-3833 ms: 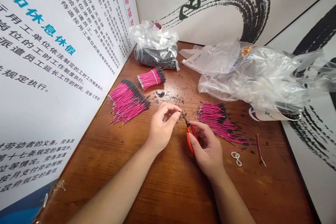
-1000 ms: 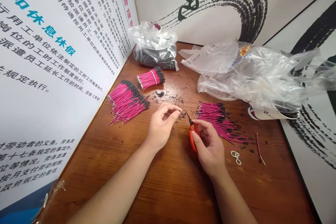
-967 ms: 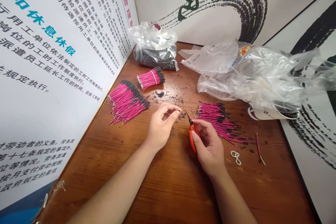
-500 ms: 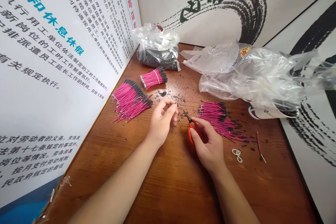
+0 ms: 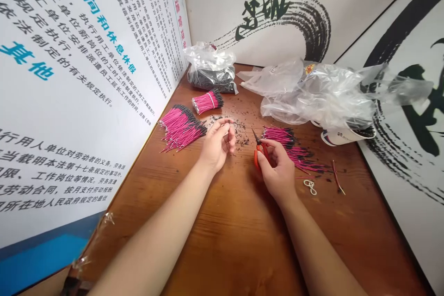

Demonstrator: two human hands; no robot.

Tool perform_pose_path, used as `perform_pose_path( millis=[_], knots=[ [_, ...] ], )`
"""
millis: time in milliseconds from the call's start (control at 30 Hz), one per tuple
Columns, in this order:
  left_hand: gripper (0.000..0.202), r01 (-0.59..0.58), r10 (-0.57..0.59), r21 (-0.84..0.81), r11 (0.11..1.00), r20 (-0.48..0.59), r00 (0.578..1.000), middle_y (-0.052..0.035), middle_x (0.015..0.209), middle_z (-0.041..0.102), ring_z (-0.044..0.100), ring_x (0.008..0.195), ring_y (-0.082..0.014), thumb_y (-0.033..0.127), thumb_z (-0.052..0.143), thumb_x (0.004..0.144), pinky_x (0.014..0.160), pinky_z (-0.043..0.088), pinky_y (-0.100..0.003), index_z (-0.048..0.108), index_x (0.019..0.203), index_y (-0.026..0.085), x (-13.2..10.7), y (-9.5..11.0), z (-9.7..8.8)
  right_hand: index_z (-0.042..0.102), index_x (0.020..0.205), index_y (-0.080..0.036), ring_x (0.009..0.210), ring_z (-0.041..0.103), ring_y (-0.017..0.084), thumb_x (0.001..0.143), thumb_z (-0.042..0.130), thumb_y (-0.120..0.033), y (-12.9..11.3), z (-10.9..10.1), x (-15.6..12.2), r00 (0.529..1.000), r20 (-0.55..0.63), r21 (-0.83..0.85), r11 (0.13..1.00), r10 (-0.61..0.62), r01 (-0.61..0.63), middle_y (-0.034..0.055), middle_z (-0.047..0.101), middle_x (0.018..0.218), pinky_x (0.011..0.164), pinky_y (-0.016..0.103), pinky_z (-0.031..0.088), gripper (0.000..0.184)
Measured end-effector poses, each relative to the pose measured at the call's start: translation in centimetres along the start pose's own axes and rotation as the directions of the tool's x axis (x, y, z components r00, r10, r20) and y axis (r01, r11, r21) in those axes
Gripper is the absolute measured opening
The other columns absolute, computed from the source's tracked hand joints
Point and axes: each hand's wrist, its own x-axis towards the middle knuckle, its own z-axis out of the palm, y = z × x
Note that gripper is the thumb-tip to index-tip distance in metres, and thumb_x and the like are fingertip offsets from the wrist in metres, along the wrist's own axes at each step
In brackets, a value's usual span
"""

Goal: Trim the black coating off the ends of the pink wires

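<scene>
My right hand [image 5: 277, 171] grips small orange-handled cutters [image 5: 257, 151], tips pointing up and away. My left hand [image 5: 218, 141] is curled in a pinch just left of the cutters; what it holds is too small to make out. A loose pile of pink wires with black ends [image 5: 293, 148] lies just right of my right hand. Another pile of pink wires [image 5: 180, 126] lies left of my left hand. A banded bundle of pink wires [image 5: 207, 101] sits behind it. Black scraps [image 5: 239, 128] dot the wooden table [image 5: 222, 240] between the hands.
A clear bag of black pieces [image 5: 211, 71] stands at the back corner. Crumpled clear bags [image 5: 322, 95] cover a paper cup [image 5: 342, 135] at the right. A white rubber band [image 5: 310, 187] and a stray red wire [image 5: 336, 176] lie right of my hand. Printed boards wall both sides.
The camera has tilted up, so everything sits farther away. My left hand has curled tighter and drawn slightly left of the cutters; the right hand keeps its grip.
</scene>
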Motion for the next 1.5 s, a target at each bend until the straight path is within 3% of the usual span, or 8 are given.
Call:
perform_pose_path(
  millis=[300,500,767,933,1100,1333,1500],
  knots=[
    [0.019,0.115,-0.106,-0.116,0.987,0.079,0.991,0.0053,0.073,0.056,0.057,0.052,-0.0076,0.017,0.066,0.079,0.038,0.037,-0.015,0.050,0.088,0.019,-0.1,0.0,-0.1,0.060,0.119,-0.024,0.079,0.060,0.021,0.089,0.058,-0.030,-0.7,0.0,-0.1,0.997,-0.027,-0.051,0.996,-0.069,0.068,0.0043,0.067,0.093,0.072,0.034,0.048,0.032],
    [0.016,0.175,-0.165,-0.139,0.975,0.084,0.983,-0.0012,0.087,0.068,0.069,0.069,-0.0136,0.014,0.062,0.081,0.044,0.045,-0.018,0.050,0.090,0.018,0.0,0.2,0.0,0.062,0.115,-0.024,0.083,0.059,0.024,0.088,0.058,-0.032,-0.8,0.0,0.0,0.994,0.053,-0.118,0.988,-0.096,0.102,0.0046,0.069,0.093,0.079,0.039,0.047,0.028],
    [0.010,0.197,-0.178,-0.256,0.946,0.095,0.979,0.0024,0.075,0.064,0.068,0.063,-0.0119,0.012,0.061,0.083,0.045,0.047,-0.019,0.053,0.087,0.017,0.0,0.1,-0.2,0.061,0.116,-0.024,0.086,0.064,0.024,0.088,0.058,-0.030,-0.2,0.0,0.3,0.997,0.068,-0.089,0.995,-0.042,0.048,0.0055,0.071,0.099,0.083,0.041,0.050,0.028],
    [0.015,0.195,-0.167,-0.220,0.956,0.141,0.976,0.0019,0.081,0.064,0.069,0.070,-0.0124,0.013,0.063,0.083,0.044,0.047,-0.017,0.052,0.091,0.019,-0.2,0.0,-0.1,0.058,0.119,-0.025,0.088,0.064,0.023,0.089,0.057,-0.028,-0.4,0.3,-0.1,0.999,0.038,0.016,1.000,-0.026,0.025,0.0054,0.069,0.100,0.083,0.038,0.051,0.031],
    [0.018,0.241,-0.209,-0.133,0.961,0.220,0.953,0.0019,0.082,0.061,0.067,0.065,-0.0113,0.015,0.065,0.083,0.037,0.044,-0.014,0.051,0.092,0.019,-0.7,-0.1,0.2,0.061,0.113,-0.024,0.079,0.063,0.020,0.089,0.061,-0.033,-0.3,0.9,-0.6,0.997,0.077,0.098,0.995,-0.002,-0.006,0.0028,0.068,0.088,0.075,0.032,0.051,0.026],
    [0.019,0.256,-0.225,-0.087,0.963,0.269,0.936,0.0022,0.081,0.057,0.061,0.063,-0.0092,0.016,0.068,0.081,0.044,0.049,-0.015,0.051,0.090,0.018,-1.0,-0.2,0.4,0.060,0.116,-0.024,0.086,0.064,0.020,0.093,0.057,-0.030,-0.3,0.9,-0.6,0.990,0.139,0.189,0.981,0.015,-0.041,0.0042,0.068,0.099,0.082,0.033,0.051,0.023],
    [0.022,0.265,-0.235,-0.054,0.963,0.320,0.918,0.0021,0.077,0.057,0.057,0.061,-0.0090,0.018,0.071,0.079,0.047,0.046,-0.016,0.050,0.086,0.019,-1.1,-0.1,0.3,0.059,0.116,-0.025,0.072,0.061,0.017,0.095,0.056,-0.030,-0.7,0.5,-0.7,0.986,0.165,0.191,0.981,-0.001,-0.031,0.0025,0.067,0.092,0.068,0.029,0.051,0.022]
  ],
)
